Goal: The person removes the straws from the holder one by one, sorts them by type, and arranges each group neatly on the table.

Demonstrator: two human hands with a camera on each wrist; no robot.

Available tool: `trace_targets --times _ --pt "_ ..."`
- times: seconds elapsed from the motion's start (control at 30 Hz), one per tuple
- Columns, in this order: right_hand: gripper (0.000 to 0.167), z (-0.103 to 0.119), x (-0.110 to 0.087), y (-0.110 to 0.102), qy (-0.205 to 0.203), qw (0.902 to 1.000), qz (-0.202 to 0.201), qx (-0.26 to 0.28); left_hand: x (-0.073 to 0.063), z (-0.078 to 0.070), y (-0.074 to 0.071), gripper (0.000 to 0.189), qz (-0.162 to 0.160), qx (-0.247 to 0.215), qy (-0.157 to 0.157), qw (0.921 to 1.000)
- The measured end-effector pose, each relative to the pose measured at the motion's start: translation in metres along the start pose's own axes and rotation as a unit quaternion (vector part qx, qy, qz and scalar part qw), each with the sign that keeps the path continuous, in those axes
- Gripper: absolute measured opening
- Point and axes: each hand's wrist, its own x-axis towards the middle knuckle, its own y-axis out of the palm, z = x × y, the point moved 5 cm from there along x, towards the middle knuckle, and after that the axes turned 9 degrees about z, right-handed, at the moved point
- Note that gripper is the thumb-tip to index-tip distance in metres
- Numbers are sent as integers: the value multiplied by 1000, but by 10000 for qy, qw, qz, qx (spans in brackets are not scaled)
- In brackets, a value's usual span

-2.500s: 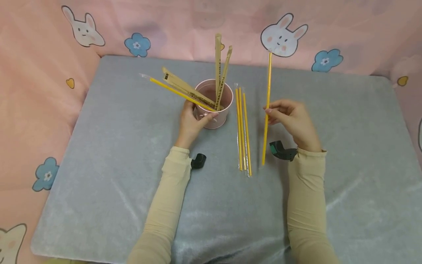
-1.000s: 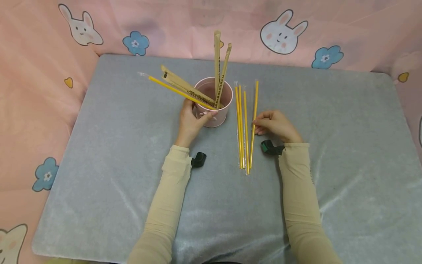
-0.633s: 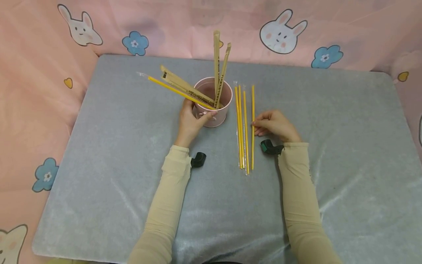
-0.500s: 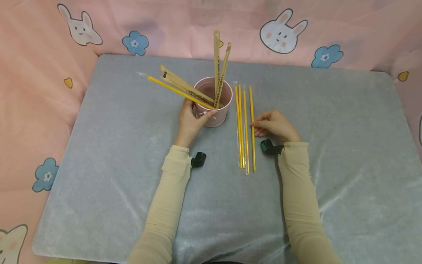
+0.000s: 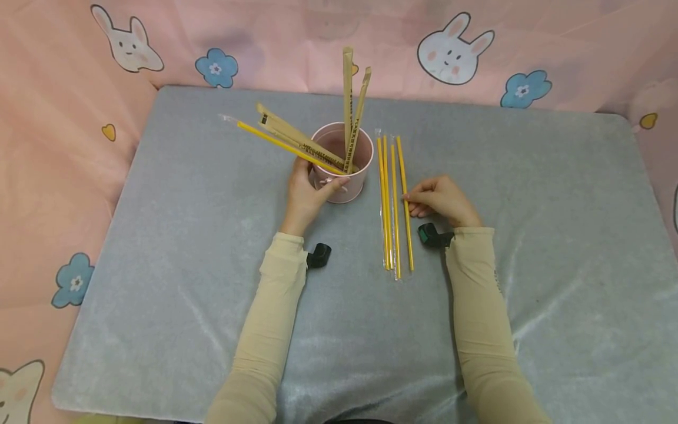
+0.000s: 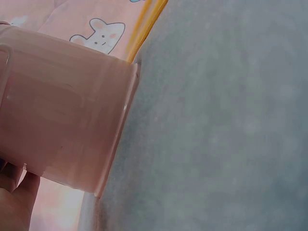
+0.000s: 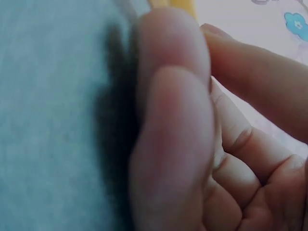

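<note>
A small pink bucket (image 5: 344,191) stands on the table, and my left hand (image 5: 307,197) grips its near left side, thumb toward the front. In the left wrist view the bucket wall (image 6: 72,115) fills the left part. Paper-wrapped straws (image 5: 348,112) and a yellow straw (image 5: 275,141) in clear film lean in the bucket. To its right, several film-wrapped yellow straws (image 5: 386,206) lie side by side. My right hand (image 5: 442,200) pinches another yellow straw (image 5: 408,235) at its middle, just right of that row. In the right wrist view the fingertips (image 7: 173,120) mostly hide it.
Grey cloth covers the table (image 5: 185,265). Pink fabric (image 5: 318,35) with rabbits and flowers hangs behind it and at the left. A dark wrist camera (image 5: 319,255) juts from the left sleeve, another dark camera (image 5: 434,235) from the right.
My right hand has lowered its yellow straw and brought it left beside the row. The straw's far end has swung left. My left hand has stayed on the bucket.
</note>
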Motion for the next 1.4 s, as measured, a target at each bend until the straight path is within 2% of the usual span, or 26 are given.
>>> trace_targets --times 0.63,1.4 --pt "22 -2 1 0 -66 10000 -20 5 1 1 0 70 19 -187 -73 9998" --pt "22 -3 3 0 -25 9999 130 46 1 1 0 65 -39 -103 -30 9999"
